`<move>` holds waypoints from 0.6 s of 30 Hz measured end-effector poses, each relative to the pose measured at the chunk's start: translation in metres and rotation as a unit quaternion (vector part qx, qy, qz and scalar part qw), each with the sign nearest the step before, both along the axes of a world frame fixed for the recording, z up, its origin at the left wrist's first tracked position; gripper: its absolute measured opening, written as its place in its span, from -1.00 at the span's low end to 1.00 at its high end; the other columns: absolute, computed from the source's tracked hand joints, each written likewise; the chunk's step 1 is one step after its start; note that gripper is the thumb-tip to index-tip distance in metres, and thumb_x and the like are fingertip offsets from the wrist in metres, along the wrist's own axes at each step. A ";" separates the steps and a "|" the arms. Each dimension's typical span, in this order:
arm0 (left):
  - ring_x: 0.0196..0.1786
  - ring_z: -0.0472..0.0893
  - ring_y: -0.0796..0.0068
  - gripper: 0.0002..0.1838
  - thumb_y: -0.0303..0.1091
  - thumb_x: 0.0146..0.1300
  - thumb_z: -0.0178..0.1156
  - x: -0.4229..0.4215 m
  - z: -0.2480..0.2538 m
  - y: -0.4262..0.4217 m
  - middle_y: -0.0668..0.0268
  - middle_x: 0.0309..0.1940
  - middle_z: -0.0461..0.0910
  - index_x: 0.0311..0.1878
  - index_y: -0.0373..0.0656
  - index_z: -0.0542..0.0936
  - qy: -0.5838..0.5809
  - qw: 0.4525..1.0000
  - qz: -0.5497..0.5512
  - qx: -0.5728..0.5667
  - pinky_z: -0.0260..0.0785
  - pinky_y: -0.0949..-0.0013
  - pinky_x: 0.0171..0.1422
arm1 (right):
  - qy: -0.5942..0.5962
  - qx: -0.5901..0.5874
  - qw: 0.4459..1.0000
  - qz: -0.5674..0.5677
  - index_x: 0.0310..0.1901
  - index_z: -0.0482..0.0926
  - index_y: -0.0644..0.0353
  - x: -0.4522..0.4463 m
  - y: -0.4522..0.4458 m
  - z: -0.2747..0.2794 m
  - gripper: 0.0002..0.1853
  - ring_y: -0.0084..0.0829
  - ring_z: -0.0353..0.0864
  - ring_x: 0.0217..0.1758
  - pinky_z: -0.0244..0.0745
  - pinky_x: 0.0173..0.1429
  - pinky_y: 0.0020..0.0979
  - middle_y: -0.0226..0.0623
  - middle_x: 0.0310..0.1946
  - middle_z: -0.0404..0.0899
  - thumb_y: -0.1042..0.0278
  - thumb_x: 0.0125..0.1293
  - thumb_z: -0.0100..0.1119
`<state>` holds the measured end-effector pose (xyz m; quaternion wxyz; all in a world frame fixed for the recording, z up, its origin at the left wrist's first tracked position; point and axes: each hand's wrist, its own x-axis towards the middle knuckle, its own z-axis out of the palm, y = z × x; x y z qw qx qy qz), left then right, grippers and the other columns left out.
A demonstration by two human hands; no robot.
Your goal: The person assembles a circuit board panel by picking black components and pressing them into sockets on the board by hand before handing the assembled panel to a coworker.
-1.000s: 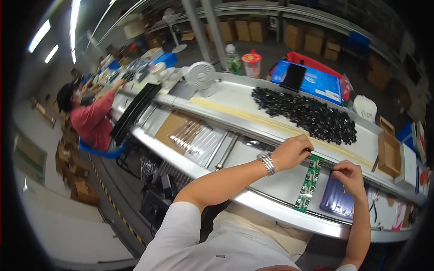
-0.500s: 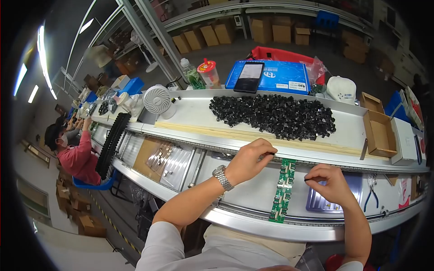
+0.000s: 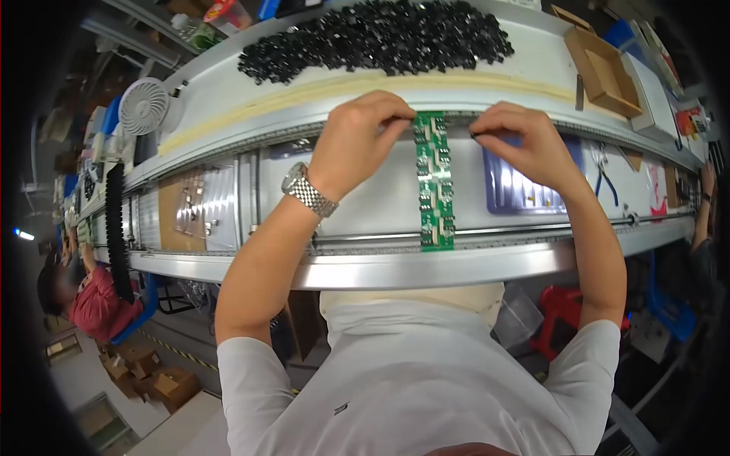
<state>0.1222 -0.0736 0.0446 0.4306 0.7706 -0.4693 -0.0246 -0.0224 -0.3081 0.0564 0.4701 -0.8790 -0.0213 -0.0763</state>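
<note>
A green circuit board strip (image 3: 436, 182) lies across the rails of the metal track, with small black parts along it. My left hand (image 3: 363, 137), with a watch at its wrist, is pinched at the board's upper left corner; what its fingertips hold is mostly hidden. To the right of the board, my right hand (image 3: 525, 140) pinches a small black part (image 3: 476, 135), apart from the board and over the edge of a purple plastic tray (image 3: 498, 182). A heap of small black parts (image 3: 380, 38) lies on the white shelf beyond the track.
A white fan (image 3: 144, 106) stands at the left. Pliers (image 3: 606, 178) lie right of the purple tray. An open cardboard box (image 3: 604, 72) is at the back right. A black rack (image 3: 116, 232) crosses the track near a co-worker in red (image 3: 99, 304). Another person's arm (image 3: 708, 182) shows far right.
The view has turned down and shifted. My left hand has come to the board's upper corner, and my right hand has moved nearer the board's top, still pinching the black part.
</note>
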 end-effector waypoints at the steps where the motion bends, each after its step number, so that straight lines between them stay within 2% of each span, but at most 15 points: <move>1: -0.34 0.67 0.51 -0.84 -0.61 0.16 0.34 -0.002 -0.001 -0.001 0.38 -0.16 0.77 -0.19 -0.24 0.75 -0.019 1.000 0.001 0.014 0.50 0.50 -0.23 | -0.004 -0.004 1.000 0.000 -0.20 0.71 0.34 -0.002 0.002 -0.003 -0.87 -0.49 0.57 -0.26 0.48 -0.16 -0.53 -0.32 -0.18 0.68 0.66 0.21 0.31; 7: -0.36 0.64 0.41 -0.89 -0.55 0.14 0.33 -0.001 -0.017 -0.011 0.38 -0.23 0.75 -0.24 -0.23 0.75 -0.041 0.999 0.000 -0.005 0.49 0.39 -0.18 | 0.004 -0.076 0.997 0.027 -0.20 0.72 0.32 -0.001 0.008 -0.004 -0.87 -0.50 0.58 -0.27 0.48 -0.17 -0.53 -0.35 -0.17 0.69 0.64 0.21 0.34; 11: -0.31 0.68 0.53 -0.87 -0.58 0.16 0.36 0.006 -0.022 -0.013 0.42 -0.17 0.78 -0.21 -0.23 0.76 -0.097 0.995 -0.012 0.004 0.51 0.51 -0.20 | -0.070 -0.160 0.983 0.057 -0.19 0.73 0.30 0.000 0.009 -0.006 -0.87 -0.52 0.59 -0.28 0.48 -0.18 -0.53 -0.38 -0.18 0.70 0.63 0.21 0.37; 16: -0.21 0.67 0.43 -0.82 -0.55 0.19 0.31 0.008 -0.022 -0.008 0.41 -0.13 0.75 -0.14 -0.18 0.75 -0.068 0.996 -0.031 0.043 0.52 0.42 -0.05 | -0.085 -0.165 0.981 0.056 -0.18 0.74 0.28 0.001 0.010 -0.007 -0.86 -0.53 0.59 -0.28 0.48 -0.20 -0.54 -0.39 -0.16 0.70 0.63 0.21 0.37; 18: -0.23 0.67 0.41 -0.84 -0.54 0.21 0.30 0.016 -0.030 -0.011 0.36 -0.12 0.74 -0.15 -0.20 0.75 -0.068 0.996 -0.058 0.031 0.53 0.42 -0.06 | -0.097 -0.154 0.981 0.060 -0.18 0.74 0.28 0.005 0.013 -0.012 -0.85 -0.53 0.59 -0.29 0.48 -0.20 -0.54 -0.39 -0.16 0.70 0.63 0.21 0.37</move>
